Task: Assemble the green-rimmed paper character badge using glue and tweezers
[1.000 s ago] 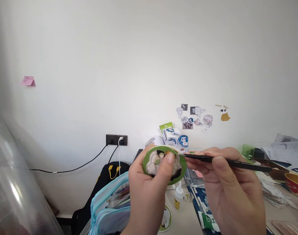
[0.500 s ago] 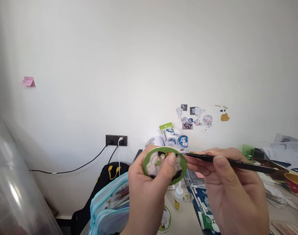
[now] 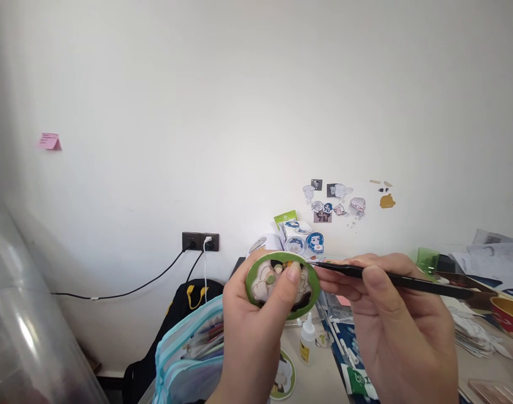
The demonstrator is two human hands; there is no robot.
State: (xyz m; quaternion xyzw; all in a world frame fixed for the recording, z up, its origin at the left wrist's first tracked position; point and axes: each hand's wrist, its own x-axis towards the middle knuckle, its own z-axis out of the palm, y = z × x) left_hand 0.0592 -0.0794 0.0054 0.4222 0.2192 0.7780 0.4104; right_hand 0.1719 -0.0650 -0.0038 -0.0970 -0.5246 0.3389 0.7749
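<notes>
My left hand (image 3: 256, 325) is closed around a round green-rimmed disc (image 3: 256, 271), its thumb pressed on the front. Pale cut-out shapes with dark and orange patches make up the disc's picture, partly under the thumb. In my right hand (image 3: 399, 320) are slim black tweezers (image 3: 425, 284), pinched between thumb and fingers. Their fine tip meets the disc's upper right rim; whether anything is between the points is too small to tell. Below the disc stands a small white glue bottle (image 3: 307, 342) with a pointed nozzle. A second green-rimmed disc (image 3: 287, 377) lies on the table, partly behind my left wrist.
A light-blue-edged clear pouch (image 3: 189, 331) with pens stands at left, before a black bag (image 3: 172, 320). Sockets (image 3: 200, 241) with plugged cables are on the wall. Stickers and boxes (image 3: 296, 235) stand behind the disc. Papers (image 3: 488, 258) and a red bowl (image 3: 509, 317) are at right.
Both hands have shifted very slightly, the right one a little leftward. The disc has turned a touch, and the tweezers' tip stays at its upper right rim.
</notes>
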